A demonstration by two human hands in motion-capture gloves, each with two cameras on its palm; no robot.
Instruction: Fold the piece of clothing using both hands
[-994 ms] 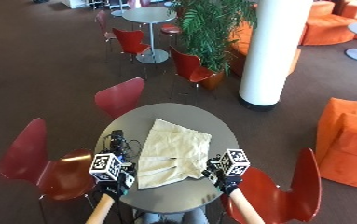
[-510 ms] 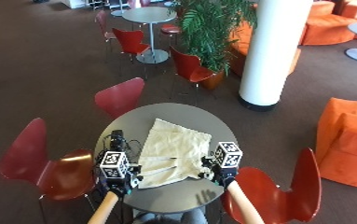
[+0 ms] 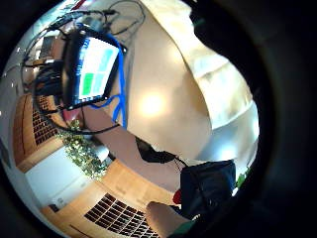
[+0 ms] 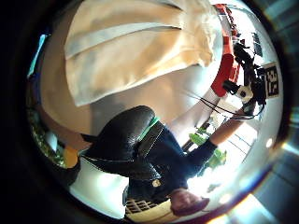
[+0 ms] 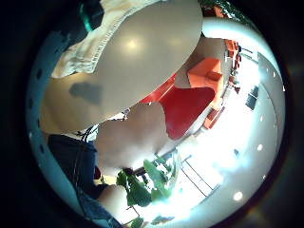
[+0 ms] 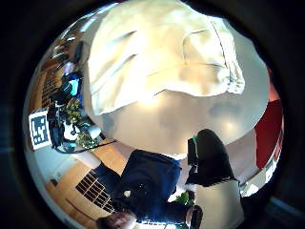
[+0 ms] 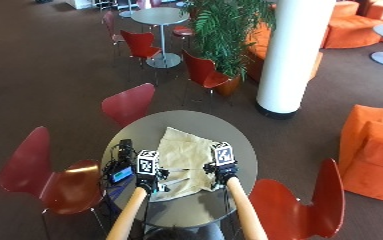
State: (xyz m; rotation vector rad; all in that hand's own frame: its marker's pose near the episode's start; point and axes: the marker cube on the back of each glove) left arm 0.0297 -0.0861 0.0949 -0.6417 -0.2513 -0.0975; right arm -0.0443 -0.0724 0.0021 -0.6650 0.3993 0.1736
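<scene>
A cream garment lies spread flat on the round grey table. My left hand hovers at its near left corner and my right hand at its near right edge. In the left thumb side view the garment lies flat on the tabletop, with my gloved thumb over bare table beside its hem. In the right thumb side view the garment is also flat, and my thumb stands clear of it. Neither hand pinches any cloth that I can see.
A small device with a lit screen and a tangle of cables sits on the table's left side, close to my left hand. Red chairs stand at the far left, near left and near right of the table.
Both hands have moved from the table's near edge inward and forward, closer together, onto the near corners of the garment. The garment has not moved.
</scene>
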